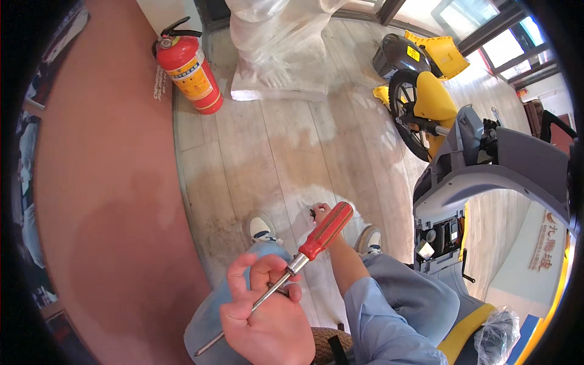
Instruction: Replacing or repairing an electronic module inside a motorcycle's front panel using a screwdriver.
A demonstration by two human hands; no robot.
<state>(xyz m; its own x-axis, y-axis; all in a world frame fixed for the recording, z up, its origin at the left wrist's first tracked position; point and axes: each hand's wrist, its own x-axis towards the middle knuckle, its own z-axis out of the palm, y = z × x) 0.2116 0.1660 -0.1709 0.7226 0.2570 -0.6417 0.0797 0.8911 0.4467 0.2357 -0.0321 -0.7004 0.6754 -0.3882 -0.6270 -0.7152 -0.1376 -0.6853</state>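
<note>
In my left hand [267,316], palm up with curled fingers, lies a screwdriver [325,231]. Its red handle points away to the right, and its long steel shaft runs back across the hand to the lower left. A small dark piece also shows between those fingers, too little of it to name. My right hand [322,211] reaches down to the floor between my shoes, its fingers closed around a small dark thing that I cannot make out. The screwdriver handle hides part of that hand.
On the right stands a partly dismantled grey and yellow scooter [450,182] with its front wheel [404,112]. Behind it lie a black case [401,56] and a yellow panel [447,56]. A red fire extinguisher [190,76] and a plastic-wrapped statue base [280,73] stand ahead. A reddish wall [109,182] borders the left.
</note>
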